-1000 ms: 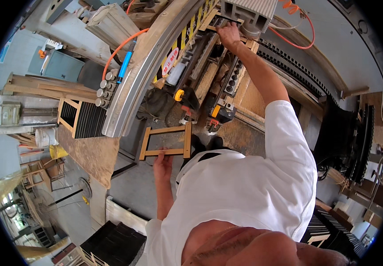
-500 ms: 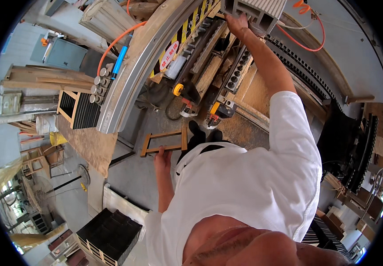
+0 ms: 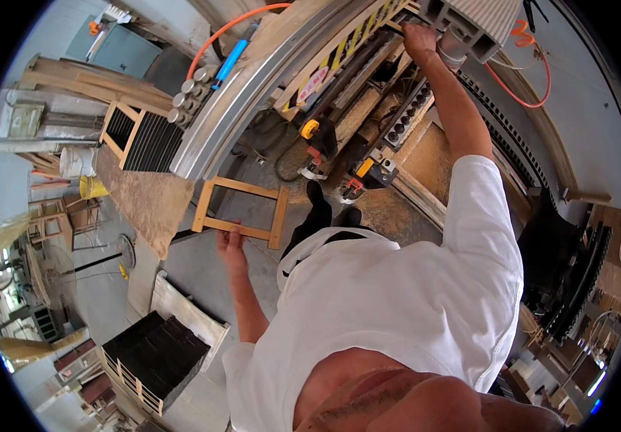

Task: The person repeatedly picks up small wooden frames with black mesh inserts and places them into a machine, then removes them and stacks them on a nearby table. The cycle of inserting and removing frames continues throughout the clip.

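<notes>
A small open rectangular wooden frame [image 3: 279, 216] hangs low in front of me on the left. My left hand [image 3: 232, 248] grips it by its near rail, with the frame tilted. At the far end of the woodworking machine [image 3: 354, 119], my right arm is stretched out. There my right hand [image 3: 420, 43] has its fingers curled beside a grey ribbed metal beam [image 3: 474, 25]. A bit of pale wood shows by those fingers, but what they hold is mostly hidden.
A stack of dark slatted frames [image 3: 153, 144] stands on a brown board [image 3: 141, 191] at left. Behind it, a dark stack [image 3: 156, 349] sits low. Clamp heads with yellow knobs [image 3: 310, 129] jut toward my feet. An orange air hose [image 3: 228, 29] loops above the curved metal rail [image 3: 253, 93].
The wooden frame in my left hand has moved left and come up nearer. My right hand stays at the far end of the machine, while the whole view has shifted a little.
</notes>
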The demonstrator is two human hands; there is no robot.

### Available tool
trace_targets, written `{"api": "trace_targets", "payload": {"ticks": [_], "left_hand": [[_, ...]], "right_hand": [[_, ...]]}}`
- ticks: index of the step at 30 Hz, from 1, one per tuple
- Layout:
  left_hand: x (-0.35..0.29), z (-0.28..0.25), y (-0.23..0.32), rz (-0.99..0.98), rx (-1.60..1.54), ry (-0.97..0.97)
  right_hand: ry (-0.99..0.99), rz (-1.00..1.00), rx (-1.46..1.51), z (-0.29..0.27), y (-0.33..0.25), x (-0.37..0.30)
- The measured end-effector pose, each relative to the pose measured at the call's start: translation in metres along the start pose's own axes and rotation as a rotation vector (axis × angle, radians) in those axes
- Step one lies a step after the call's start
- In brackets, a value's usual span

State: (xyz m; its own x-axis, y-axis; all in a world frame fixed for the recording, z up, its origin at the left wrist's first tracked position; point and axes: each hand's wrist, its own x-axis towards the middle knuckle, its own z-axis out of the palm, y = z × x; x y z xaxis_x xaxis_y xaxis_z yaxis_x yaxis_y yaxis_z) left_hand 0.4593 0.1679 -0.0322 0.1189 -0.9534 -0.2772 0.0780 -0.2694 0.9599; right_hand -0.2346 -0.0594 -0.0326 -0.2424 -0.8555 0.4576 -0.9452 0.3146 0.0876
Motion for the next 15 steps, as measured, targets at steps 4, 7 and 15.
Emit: {"api": "trace_targets", "payload": {"ticks": [4, 7, 15], "left_hand": [[0.007, -0.026, 0.065, 0.085, -0.026, 0.020], [0.030, -0.065, 0.104, 0.214, -0.148, -0.015], [0.181, -0.140, 0.216, 0.296, -0.285, 0.116]], "right_hand": [[-0.283, 0.057, -0.147, -0.033, 0.006, 0.005], [-0.358, 0.156, -0.066, -0.071, 0.014, 0.006], [0.142, 0.055, 0.700, -0.224, -0.134, -0.082]]}}
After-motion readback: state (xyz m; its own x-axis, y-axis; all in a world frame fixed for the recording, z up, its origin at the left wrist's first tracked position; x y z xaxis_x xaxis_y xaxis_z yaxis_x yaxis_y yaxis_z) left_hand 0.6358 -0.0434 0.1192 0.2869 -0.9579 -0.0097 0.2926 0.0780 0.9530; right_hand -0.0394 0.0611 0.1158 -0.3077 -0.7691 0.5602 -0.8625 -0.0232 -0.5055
